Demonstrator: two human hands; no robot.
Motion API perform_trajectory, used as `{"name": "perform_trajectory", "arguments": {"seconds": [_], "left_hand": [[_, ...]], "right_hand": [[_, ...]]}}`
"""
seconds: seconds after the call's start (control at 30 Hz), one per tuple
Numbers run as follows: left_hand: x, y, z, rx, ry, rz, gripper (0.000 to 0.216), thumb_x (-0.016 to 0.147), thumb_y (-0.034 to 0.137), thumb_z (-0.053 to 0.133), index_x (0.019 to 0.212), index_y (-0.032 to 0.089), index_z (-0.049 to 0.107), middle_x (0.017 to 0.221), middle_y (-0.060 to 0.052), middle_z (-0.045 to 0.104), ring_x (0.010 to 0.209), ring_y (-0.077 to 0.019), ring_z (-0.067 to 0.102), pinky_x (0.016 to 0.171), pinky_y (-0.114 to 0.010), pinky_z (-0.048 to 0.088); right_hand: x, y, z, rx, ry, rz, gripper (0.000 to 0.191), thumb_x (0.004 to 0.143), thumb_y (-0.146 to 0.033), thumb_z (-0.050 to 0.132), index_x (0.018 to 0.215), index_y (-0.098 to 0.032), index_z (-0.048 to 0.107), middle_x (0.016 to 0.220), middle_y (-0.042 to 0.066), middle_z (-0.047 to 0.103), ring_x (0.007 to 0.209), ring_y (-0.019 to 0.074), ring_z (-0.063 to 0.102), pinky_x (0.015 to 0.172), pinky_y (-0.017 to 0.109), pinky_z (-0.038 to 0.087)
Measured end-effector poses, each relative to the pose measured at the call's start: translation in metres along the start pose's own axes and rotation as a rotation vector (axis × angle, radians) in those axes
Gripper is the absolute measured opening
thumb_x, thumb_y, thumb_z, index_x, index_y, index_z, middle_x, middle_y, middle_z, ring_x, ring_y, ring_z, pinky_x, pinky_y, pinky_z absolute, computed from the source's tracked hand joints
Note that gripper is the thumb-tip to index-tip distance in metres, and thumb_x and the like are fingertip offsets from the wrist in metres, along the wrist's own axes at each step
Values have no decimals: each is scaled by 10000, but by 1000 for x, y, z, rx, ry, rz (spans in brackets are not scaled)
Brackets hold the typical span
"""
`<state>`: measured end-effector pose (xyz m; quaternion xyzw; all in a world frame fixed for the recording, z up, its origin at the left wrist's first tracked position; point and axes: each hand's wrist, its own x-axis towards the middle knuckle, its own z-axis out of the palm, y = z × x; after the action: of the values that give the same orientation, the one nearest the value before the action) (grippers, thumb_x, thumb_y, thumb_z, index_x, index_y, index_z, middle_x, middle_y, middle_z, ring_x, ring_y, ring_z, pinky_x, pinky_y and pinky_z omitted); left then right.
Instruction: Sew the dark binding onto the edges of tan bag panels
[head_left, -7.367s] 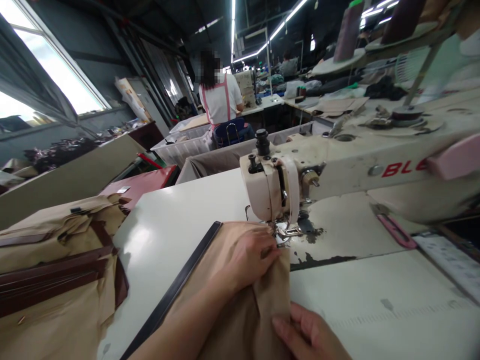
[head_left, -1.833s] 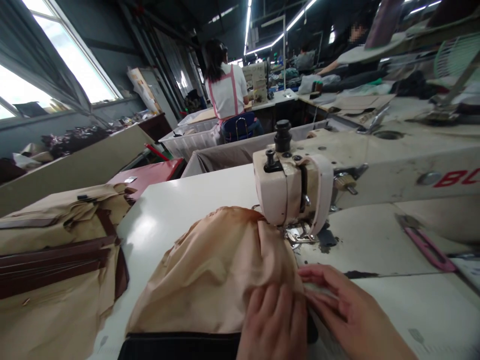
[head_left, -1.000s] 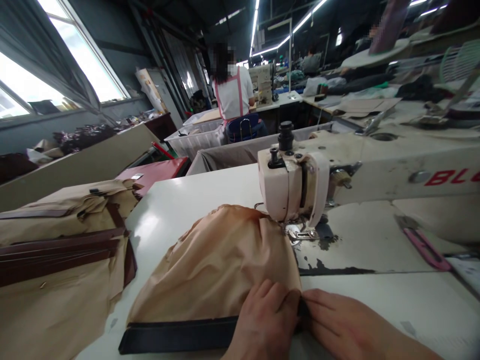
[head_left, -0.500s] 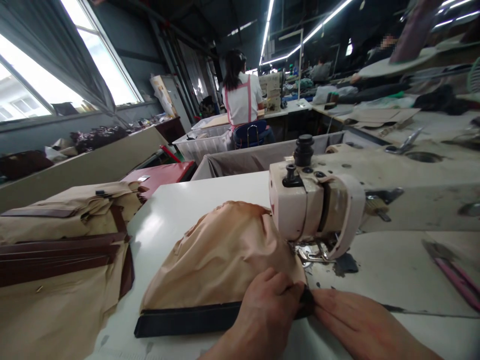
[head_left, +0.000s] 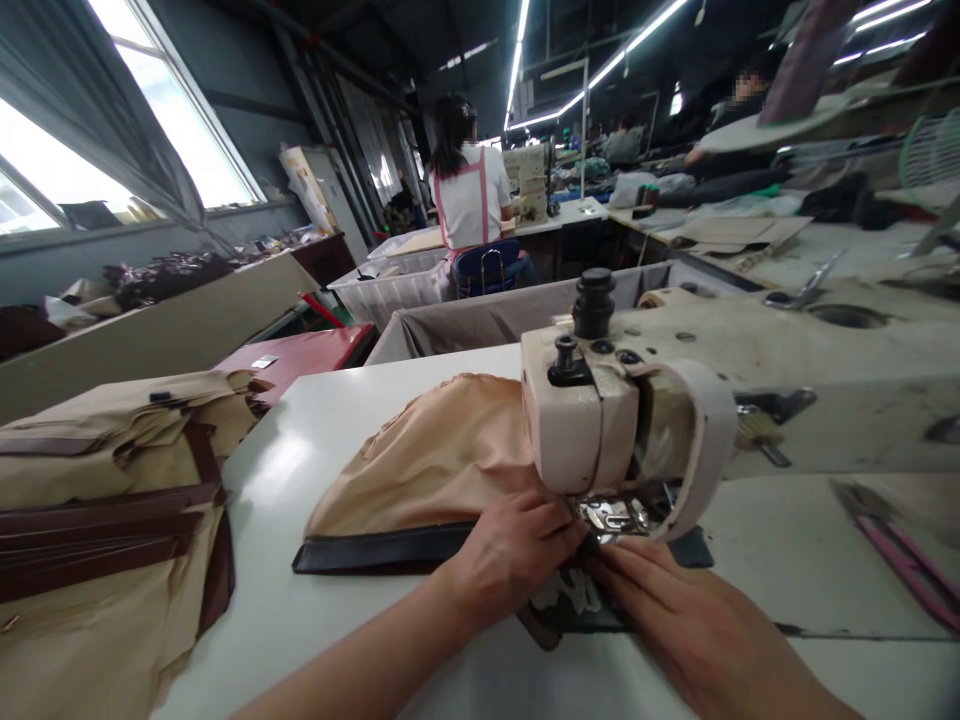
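Note:
A tan fabric piece (head_left: pixel 442 450) with a dark strip (head_left: pixel 382 550) along its near edge lies on the white sewing table, its right end at the sewing machine's presser foot (head_left: pixel 615 515). My left hand (head_left: pixel 510 550) is closed on the dark-edged side, fingers bent just left of the foot. Close by, my right hand (head_left: pixel 675 610) has its fingers pressed together on the end of the same piece, in front of the foot. Its fingertips and thumb are partly hidden. The sewing machine (head_left: pixel 570 410) hides part of the fabric's right side.
Pink-handled snips (head_left: pixel 907 570) lie at the right on the machine bed. Stacked tan pieces with brown trim (head_left: pixel 112 530) fill the left side. Behind the table stands a grey-lined bin (head_left: pixel 465 325). A person in a white shirt (head_left: pixel 472 200) sits further back.
Both hands have moved away from me with the fabric's near edge, up to the presser foot. The dark strip now lies farther back on the table. The view has shifted slightly.

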<state>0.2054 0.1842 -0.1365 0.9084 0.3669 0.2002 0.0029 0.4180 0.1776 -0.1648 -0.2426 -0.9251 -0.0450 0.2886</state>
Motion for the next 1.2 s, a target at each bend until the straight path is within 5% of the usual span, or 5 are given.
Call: {"name": "perform_trajectory", "arguments": {"seconds": [0.2, 0.4, 0.53, 0.87, 1.2], "left_hand": [[4, -3, -1, -74, 62, -7, 269, 951, 238, 405, 896, 158, 655, 849, -56, 637, 843, -157, 578, 783, -278, 490], [4, 3, 6, -356, 218, -219, 212, 906, 231, 503, 820, 147, 678, 843, -60, 675, 750, -143, 615, 700, -245, 499], [4, 2, 7, -199, 247, -107, 246, 929, 221, 445, 869, 159, 675, 846, -51, 685, 783, -160, 614, 736, -284, 485], [-2, 7, 0, -126, 48, -35, 232, 922, 309, 483, 997, 155, 640, 929, -69, 642, 939, -191, 566, 837, -329, 485], [1, 5, -2, -253, 111, 4, 214, 925, 207, 459, 883, 118, 650, 854, -55, 652, 847, -144, 571, 820, -269, 489]], "right_hand": [[1, 3, -10, 60, -45, 27, 342, 855, -77, 425, 1133, -141, 615, 1123, 118, 641, 1034, 230, 600, 829, 360, 550], [3, -2, -10, 137, -78, 132, 327, 852, -102, 422, 1108, -179, 611, 1117, 101, 610, 1001, 238, 573, 871, 409, 483], [13, -6, -6, 108, -128, 206, 334, 803, -70, 426, 1035, -205, 622, 1093, 90, 604, 946, 244, 566, 860, 434, 462], [4, -2, -19, 177, -19, 279, 188, 883, -181, 431, 906, -200, 616, 880, 63, 637, 792, 208, 591, 700, 339, 481], [1, 0, -23, 214, -7, 405, 192, 919, -242, 401, 885, -232, 589, 856, 36, 637, 772, 184, 605, 673, 297, 485]]}}
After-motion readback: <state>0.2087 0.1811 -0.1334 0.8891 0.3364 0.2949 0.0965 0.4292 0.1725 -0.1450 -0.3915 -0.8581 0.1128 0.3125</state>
